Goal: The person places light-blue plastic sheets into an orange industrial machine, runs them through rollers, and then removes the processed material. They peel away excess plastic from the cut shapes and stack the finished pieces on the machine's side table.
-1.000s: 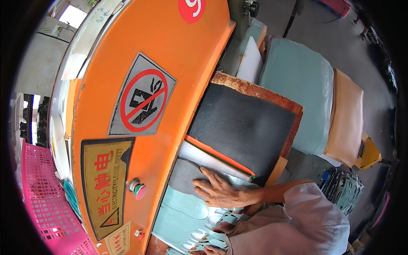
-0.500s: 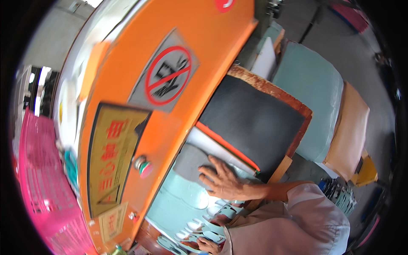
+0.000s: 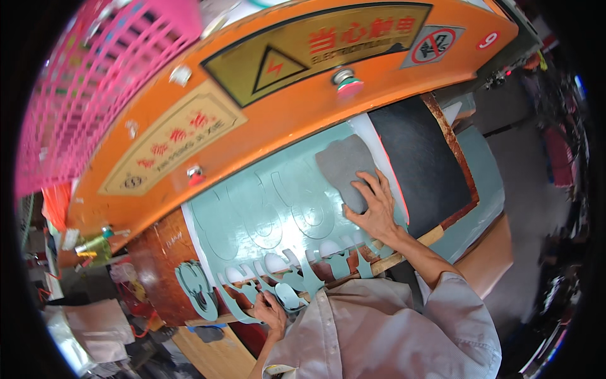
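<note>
My right hand lies with its fingers spread over the lower right part of a flat grey pad. The pad rests on a pale green sheet that bears curved cut outlines. Low in the middle, my left hand is partly closed beside a small stack of pale green cut pieces, and its fingers seem to grip the stack. Between my hands the near edge of the sheet is a scrap strip with rounded gaps.
An orange machine beam with warning signs and buttons spans the far side. A black board lies to the right, a stack of green cut pieces to the left on the brown table. A pink basket stands at upper left.
The view has turned and shifted, so the beam now runs across the top. My right hand remains at the grey pad; my left hand and its stack now show more fully.
</note>
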The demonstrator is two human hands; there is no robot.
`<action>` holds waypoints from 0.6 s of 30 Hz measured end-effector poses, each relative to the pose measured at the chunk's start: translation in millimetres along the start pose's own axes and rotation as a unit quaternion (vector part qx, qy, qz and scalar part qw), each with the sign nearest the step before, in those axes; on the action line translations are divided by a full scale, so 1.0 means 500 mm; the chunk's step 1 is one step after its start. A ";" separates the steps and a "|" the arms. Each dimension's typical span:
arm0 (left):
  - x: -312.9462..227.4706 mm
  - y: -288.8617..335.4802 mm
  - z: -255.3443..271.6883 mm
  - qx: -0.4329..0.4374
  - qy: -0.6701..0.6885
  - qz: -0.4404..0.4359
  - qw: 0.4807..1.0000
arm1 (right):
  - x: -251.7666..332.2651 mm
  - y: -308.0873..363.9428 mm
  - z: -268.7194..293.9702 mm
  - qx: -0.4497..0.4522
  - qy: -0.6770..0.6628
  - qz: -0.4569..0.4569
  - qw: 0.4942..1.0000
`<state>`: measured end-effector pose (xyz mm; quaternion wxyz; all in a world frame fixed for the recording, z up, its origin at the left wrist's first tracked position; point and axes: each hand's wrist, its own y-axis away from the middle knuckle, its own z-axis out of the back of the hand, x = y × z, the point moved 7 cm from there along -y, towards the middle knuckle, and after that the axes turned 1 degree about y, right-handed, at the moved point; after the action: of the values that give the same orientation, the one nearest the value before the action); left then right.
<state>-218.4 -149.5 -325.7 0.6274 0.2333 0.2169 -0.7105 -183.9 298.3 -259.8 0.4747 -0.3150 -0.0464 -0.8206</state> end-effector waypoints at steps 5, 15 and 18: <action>0.071 -0.008 0.013 0.014 0.008 -0.021 1.000 | 0.041 0.035 -0.053 -0.011 0.018 0.000 1.000; 0.092 0.005 -0.005 0.013 0.038 -0.027 0.999 | 0.053 -0.063 -0.104 0.060 0.140 -0.076 0.985; 0.095 0.013 -0.004 0.008 0.052 -0.026 0.998 | 0.046 -0.084 -0.088 0.115 0.095 -0.033 0.988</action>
<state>-216.6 -186.6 -355.9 0.5947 0.2691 0.2494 -0.7154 -246.7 287.1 -272.8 0.4827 -0.1773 -0.1055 -0.8511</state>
